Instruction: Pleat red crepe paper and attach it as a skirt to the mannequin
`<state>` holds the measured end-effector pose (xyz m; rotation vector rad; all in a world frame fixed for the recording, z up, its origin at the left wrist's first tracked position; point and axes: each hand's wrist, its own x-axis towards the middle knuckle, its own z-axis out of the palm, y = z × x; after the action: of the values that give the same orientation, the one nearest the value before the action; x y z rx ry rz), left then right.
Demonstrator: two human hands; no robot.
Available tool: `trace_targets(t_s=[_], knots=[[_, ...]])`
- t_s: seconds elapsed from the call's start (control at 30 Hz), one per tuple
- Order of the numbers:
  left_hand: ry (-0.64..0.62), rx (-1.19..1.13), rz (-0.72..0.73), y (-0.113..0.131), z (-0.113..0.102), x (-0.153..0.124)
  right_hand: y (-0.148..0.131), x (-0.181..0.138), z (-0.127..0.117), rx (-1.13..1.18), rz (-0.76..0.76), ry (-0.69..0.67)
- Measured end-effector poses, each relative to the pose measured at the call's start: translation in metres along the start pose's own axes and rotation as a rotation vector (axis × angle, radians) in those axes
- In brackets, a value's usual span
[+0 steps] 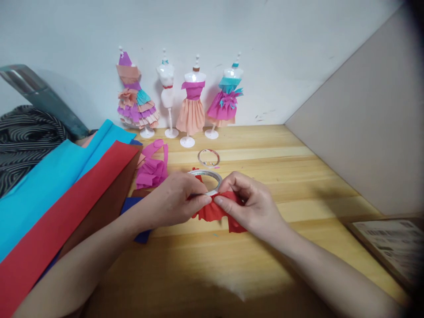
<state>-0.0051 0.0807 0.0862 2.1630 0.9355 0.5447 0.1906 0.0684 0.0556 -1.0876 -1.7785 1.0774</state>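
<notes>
A strip of red crepe paper, gathered into small folds, hangs between my two hands above the table. My left hand pinches its upper edge between thumb and finger. Close beside it, my right hand pinches the same edge, and the strip's loose end hangs below that hand. Just behind my fingers is a white tape roll, partly hidden by my left hand; I cannot tell whether it touches the paper. Farther back lies a thin ring with small bits inside it.
Several small white mannequins, such as one in a pink-and-peach paper dress, stand along the wall. Folded blue paper, red paper and pink crepe scraps lie at left. A cardboard piece with a label is at right.
</notes>
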Motion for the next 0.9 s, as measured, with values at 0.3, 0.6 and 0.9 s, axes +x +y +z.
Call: trace_targets(t_s=[0.3,0.6,0.9], knots=[[0.000,0.016,0.022,-0.002,0.003,0.000,0.001,0.002,0.003,-0.002,0.018,0.025],[-0.071,0.015,0.190,-0.013,-0.004,0.001,0.007,0.011,-0.002,0.032,0.198,-0.042],[-0.275,-0.134,0.035,-0.031,-0.013,0.005,0.013,0.015,-0.001,0.100,0.283,-0.170]])
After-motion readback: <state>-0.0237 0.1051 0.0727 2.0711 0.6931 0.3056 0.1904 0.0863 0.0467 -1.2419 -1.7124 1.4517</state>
